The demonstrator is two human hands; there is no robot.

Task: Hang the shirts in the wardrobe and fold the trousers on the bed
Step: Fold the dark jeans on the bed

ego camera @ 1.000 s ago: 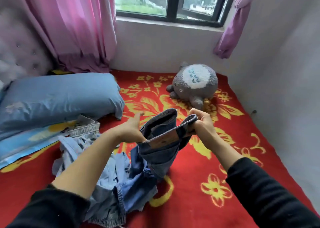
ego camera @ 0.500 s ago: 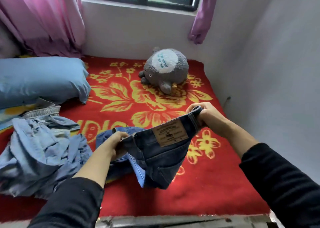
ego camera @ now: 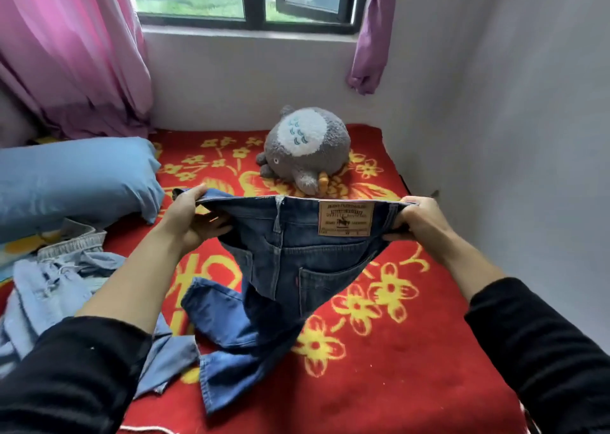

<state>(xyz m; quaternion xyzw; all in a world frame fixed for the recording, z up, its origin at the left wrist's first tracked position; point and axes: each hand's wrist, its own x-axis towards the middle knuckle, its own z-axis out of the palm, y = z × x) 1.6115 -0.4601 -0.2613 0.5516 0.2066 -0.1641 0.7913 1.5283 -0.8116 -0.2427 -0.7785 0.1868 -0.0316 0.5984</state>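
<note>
- The dark jeans [ego camera: 317, 262] hang spread by the waistband above the middle of the bed [ego camera: 412, 367], legs trailing onto it.
- The left grip [ego camera: 189, 217] and right grip [ego camera: 417, 219] each clamp one waistband end.
- Bare bed lies toward the right edge; a light denim heap [ego camera: 49, 288] crowds the left edge.

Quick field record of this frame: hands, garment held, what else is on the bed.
bed: red blanket, yellow flowers
left hand: grips waistband's left end
right hand: grips waistband's right end
dark jeans: held up by waistband, patch facing camera, legs trailing onto bed
light denim pile: crumpled, unfolded, on left
also on bed: blue pillow, grey plush toy
</note>
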